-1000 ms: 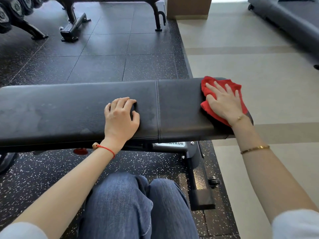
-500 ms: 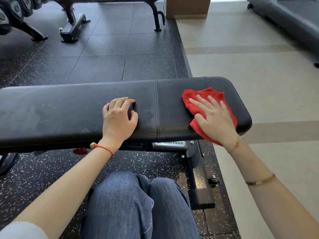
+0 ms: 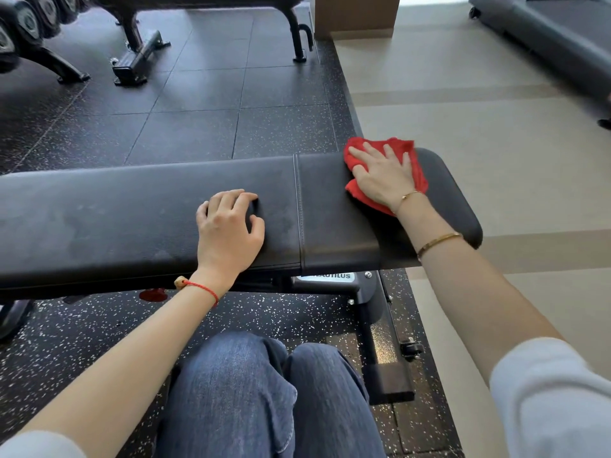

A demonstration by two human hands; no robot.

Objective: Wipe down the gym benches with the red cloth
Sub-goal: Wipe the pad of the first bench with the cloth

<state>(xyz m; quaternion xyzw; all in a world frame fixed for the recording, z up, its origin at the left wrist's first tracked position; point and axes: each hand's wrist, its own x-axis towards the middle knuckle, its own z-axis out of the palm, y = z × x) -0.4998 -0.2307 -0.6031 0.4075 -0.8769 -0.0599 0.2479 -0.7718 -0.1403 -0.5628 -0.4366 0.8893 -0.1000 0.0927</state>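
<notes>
Head view: right hand [image 3: 385, 180] pressed flat, fingers spread, pinning red cloth [image 3: 415, 170] against bench [image 3: 132, 209] pad's far edge, right of centre, presumably for wiping pressure; left hand [image 3: 228, 231], loosely curled and holding nothing, braces mid-frame.

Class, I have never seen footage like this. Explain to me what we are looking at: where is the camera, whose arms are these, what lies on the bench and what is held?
The camera sits on a person's head, looking forward and down, so the arms are the wearer's own. No machine is involved. A black padded gym bench runs across the view, with the person's knees below it. The left hand rests bare on the long pad, fingers curled, holding nothing. The right hand lies flat on a red cloth, pressing it onto the shorter pad to the right of the seam. Nothing else lies on the bench.
</notes>
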